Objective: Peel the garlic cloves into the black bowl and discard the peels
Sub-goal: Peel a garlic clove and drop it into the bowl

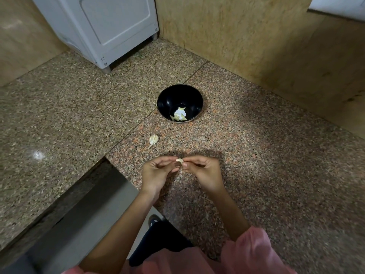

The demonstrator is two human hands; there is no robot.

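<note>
— Granite, speckled brown and pink: is that the bench (276,155) in the head view?

— Yes, and both hands hover over its near part. The left hand (158,173) and the right hand (203,173) meet fingertip to fingertip, with one garlic clove (179,160) between them.

— How is each grip?

— Each grip is closed on that clove. The left thumb and fingers pinch it from 9 o'clock, and the right thumb and forefinger pinch it from 3 o'clock. The clove is raised off the stone, and the hands cast a shadow beyond it.

— And the black bowl (171,95)?

— It stands on the bench at 12 o'clock from the hands, well apart from them. At the bottom lie pale garlic pieces (180,114), some white and some yellowish. I cannot tell clove from peel there.

— Anything else loose?

— A second clove (153,139), with its skin on, lies on the bench at 11 o'clock from the hands, between them and the bowl.

— What is farther out?

— A white appliance (102,26) stands on short feet at 11 o'clock. A wooden wall panel (256,46) runs from 12 to 3 o'clock. A pink sleeve (254,252) shows at 5 o'clock.
</note>
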